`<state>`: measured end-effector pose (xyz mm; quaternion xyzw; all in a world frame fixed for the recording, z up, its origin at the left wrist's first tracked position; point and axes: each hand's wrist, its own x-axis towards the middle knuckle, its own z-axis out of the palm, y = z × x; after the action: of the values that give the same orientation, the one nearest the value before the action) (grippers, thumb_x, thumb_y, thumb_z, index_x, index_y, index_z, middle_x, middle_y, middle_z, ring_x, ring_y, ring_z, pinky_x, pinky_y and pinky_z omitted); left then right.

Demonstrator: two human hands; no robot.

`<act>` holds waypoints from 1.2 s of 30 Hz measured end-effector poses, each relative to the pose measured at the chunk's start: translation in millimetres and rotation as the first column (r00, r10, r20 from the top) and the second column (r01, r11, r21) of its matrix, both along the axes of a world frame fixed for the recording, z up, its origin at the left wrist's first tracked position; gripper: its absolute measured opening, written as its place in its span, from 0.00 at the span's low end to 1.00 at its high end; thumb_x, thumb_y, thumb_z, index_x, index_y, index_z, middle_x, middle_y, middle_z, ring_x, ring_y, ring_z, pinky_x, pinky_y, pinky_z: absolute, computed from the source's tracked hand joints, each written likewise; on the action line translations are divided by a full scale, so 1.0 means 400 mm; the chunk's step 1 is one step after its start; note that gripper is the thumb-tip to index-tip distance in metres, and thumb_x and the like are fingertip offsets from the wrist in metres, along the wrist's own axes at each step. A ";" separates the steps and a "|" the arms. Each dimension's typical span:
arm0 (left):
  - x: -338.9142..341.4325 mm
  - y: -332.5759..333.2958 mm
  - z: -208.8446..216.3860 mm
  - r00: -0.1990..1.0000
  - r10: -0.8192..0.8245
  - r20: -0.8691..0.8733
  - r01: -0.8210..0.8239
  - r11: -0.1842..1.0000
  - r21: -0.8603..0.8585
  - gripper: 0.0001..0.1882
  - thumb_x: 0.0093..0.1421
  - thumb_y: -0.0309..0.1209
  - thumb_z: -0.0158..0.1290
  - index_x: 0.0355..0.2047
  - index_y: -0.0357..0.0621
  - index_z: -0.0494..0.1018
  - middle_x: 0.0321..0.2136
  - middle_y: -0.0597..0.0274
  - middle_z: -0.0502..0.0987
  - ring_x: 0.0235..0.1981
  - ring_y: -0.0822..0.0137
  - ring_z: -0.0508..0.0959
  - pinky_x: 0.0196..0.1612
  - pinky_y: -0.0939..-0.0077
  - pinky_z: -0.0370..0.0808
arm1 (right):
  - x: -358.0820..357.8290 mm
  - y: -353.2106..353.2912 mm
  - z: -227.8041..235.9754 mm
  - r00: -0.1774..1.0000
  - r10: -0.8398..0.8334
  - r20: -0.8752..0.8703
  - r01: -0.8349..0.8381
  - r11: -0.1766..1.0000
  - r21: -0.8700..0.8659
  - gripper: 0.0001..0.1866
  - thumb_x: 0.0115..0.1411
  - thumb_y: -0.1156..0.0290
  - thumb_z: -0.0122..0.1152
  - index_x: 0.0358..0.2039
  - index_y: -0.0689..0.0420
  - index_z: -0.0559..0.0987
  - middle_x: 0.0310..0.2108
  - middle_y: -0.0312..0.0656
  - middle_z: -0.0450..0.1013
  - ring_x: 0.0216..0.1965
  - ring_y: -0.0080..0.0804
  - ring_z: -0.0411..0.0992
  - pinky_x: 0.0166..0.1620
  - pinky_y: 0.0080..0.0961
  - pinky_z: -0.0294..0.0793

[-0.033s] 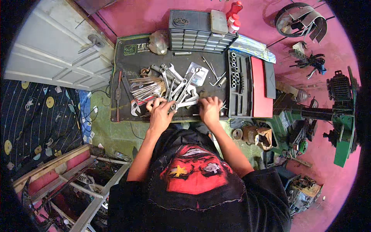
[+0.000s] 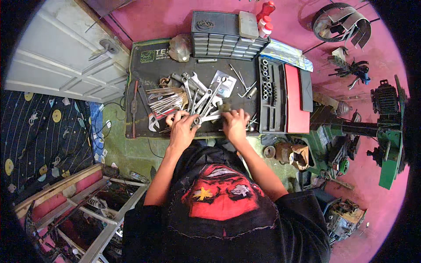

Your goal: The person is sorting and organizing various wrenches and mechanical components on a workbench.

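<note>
A silver combination wrench point(image 2: 211, 118) lies level over the near edge of the dark mat. Its ring end is pinched between thumb and fingers of my left hand point(image 2: 182, 126). At the wrench's other end is my right hand point(image 2: 236, 126), fingers curled in and slightly blurred. A small brownish patch point(image 2: 226, 107) shows at those fingertips; what it is, I cannot make out. Just beyond my hands lies a loose heap of wrenches point(image 2: 204, 97), next to a bundle of thin rods point(image 2: 168, 99). An adjustable wrench point(image 2: 152, 122) rests left of my left hand.
The mat point(image 2: 151, 72) carries a small-drawer cabinet point(image 2: 228, 44) at the back and a clear plastic bag point(image 2: 180, 48). Right of it, a socket tray point(image 2: 272, 94) adjoins a red panel point(image 2: 296, 98). Hex keys point(image 2: 240, 79) lie between tray and heap. Green machinery point(image 2: 390, 162) stands far right.
My right hand has shifted slightly left along the wrench, and the brownish patch with it. My left hand and the wrench's ring end stay in place.
</note>
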<state>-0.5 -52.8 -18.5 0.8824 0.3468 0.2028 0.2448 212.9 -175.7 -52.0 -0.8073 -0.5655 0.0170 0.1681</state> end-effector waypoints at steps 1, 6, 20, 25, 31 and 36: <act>-0.001 0.000 -0.001 1.000 0.003 0.000 -0.003 1.000 0.001 0.22 0.53 0.35 0.71 0.49 0.50 0.83 0.39 0.61 0.83 0.54 0.60 0.74 0.61 0.52 0.56 | -0.031 0.015 0.021 0.999 0.033 -0.010 -0.033 0.999 -0.014 0.20 0.50 0.71 0.71 0.46 0.49 0.86 0.45 0.43 0.78 0.55 0.48 0.70 0.62 0.56 0.61; 0.003 0.002 -0.009 0.999 0.007 -0.032 -0.007 1.000 0.014 0.22 0.54 0.34 0.70 0.50 0.49 0.83 0.40 0.61 0.84 0.54 0.60 0.74 0.62 0.50 0.56 | -0.140 0.063 0.060 0.966 0.244 -0.086 -0.239 0.969 0.066 0.17 0.53 0.70 0.70 0.45 0.51 0.84 0.43 0.42 0.75 0.56 0.47 0.70 0.63 0.58 0.60; -0.001 0.004 -0.008 1.000 0.007 -0.029 -0.008 1.000 -0.024 0.22 0.53 0.36 0.71 0.50 0.50 0.84 0.39 0.62 0.85 0.54 0.61 0.74 0.62 0.52 0.55 | 0.109 -0.070 -0.030 0.989 -0.133 0.071 0.138 0.988 -0.067 0.16 0.51 0.72 0.68 0.43 0.50 0.86 0.41 0.43 0.78 0.54 0.47 0.70 0.61 0.54 0.59; 0.006 0.009 -0.005 1.000 0.000 -0.009 0.000 1.000 0.000 0.23 0.53 0.36 0.72 0.50 0.50 0.84 0.40 0.62 0.85 0.55 0.62 0.75 0.62 0.52 0.56 | 0.087 -0.061 -0.032 0.990 -0.120 0.072 0.125 0.990 -0.069 0.16 0.51 0.72 0.70 0.43 0.51 0.86 0.43 0.42 0.79 0.54 0.47 0.70 0.62 0.53 0.60; 0.017 0.018 0.019 1.000 -0.006 -0.012 0.006 1.000 -0.008 0.23 0.54 0.35 0.71 0.51 0.49 0.83 0.40 0.62 0.85 0.54 0.61 0.75 0.61 0.52 0.56 | -0.080 0.029 0.056 0.987 0.151 -0.048 -0.151 0.988 0.012 0.21 0.51 0.72 0.71 0.48 0.51 0.83 0.46 0.42 0.77 0.57 0.48 0.69 0.63 0.56 0.60; 0.009 0.021 -0.002 1.000 -0.020 -0.010 0.020 1.000 0.018 0.21 0.56 0.36 0.69 0.51 0.49 0.83 0.40 0.62 0.85 0.54 0.62 0.75 0.61 0.52 0.55 | -0.108 0.052 0.045 0.972 0.225 -0.062 -0.219 0.972 0.082 0.15 0.54 0.71 0.68 0.44 0.50 0.82 0.44 0.41 0.74 0.56 0.46 0.69 0.63 0.59 0.60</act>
<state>3.0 -44.3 -19.3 0.8890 0.3372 0.1990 0.2373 169.6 -155.0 -34.0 -0.7310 -0.6461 0.0432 0.2152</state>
